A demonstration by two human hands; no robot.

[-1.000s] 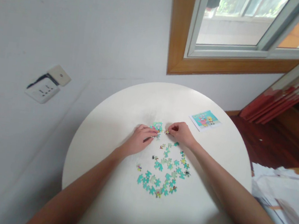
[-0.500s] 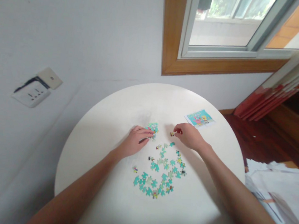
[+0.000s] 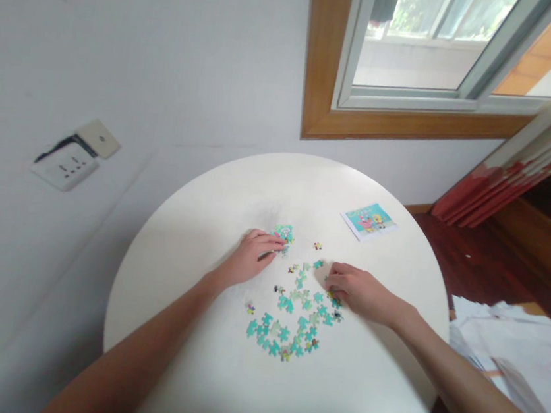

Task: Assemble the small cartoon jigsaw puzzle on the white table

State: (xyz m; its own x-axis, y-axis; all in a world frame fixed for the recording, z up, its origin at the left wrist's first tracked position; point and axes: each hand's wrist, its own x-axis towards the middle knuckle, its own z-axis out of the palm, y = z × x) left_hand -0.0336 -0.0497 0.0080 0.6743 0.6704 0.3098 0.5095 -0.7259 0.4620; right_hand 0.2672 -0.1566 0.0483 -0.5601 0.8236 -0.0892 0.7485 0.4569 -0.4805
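Observation:
My left hand (image 3: 251,255) lies with its fingers stretched out over the lower edge of a small joined section of jigsaw puzzle (image 3: 282,231), partly covering it. Lower and to the right, my right hand (image 3: 356,290) has its fingers bent and pressed together on a jigsaw puzzle piece at the right side of the loose ones; the fingertips mostly hide it. Several teal and pale loose jigsaw pieces (image 3: 303,322) spread in a curved cluster below both hands. One yellowish jigsaw piece (image 3: 317,246) lies alone between the hands, touched by neither.
All the pieces are on a round white table (image 3: 179,222). A teal picture card (image 3: 369,221) rests near its far right edge. Behind stand a wall with a socket (image 3: 65,165) and a wood-framed window. White papers (image 3: 526,367) lie beyond the table on the right.
My right hand has let go of the yellowish piece and moved down and right to the loose pieces. My left hand stays on the joined section. The view has shifted slightly.

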